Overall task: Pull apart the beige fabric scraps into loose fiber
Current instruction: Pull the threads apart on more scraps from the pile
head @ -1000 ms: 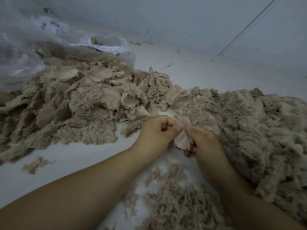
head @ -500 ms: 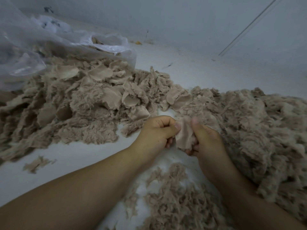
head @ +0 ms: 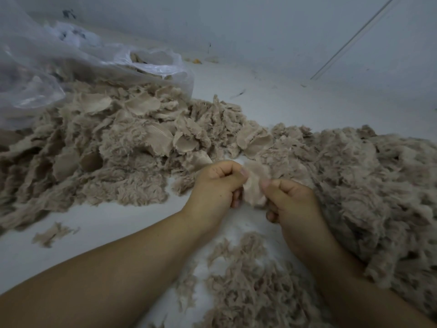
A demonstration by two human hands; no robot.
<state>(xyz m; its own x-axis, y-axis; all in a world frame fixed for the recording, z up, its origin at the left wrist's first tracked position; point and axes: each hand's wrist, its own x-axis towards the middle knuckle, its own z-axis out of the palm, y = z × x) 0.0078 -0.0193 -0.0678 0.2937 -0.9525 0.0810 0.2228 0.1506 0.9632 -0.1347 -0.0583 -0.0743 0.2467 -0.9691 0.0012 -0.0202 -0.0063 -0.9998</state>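
No readable text, labels, brands, numbers or signs.

Nothing legible stands on the clear crumpled plastic bag (head: 71, 65), on the pale grey-white floor surface (head: 272, 102), or on the plain grey wall (head: 260, 24); the small dark specks on the bag and the wall are too blurred to tell as letters or marks.
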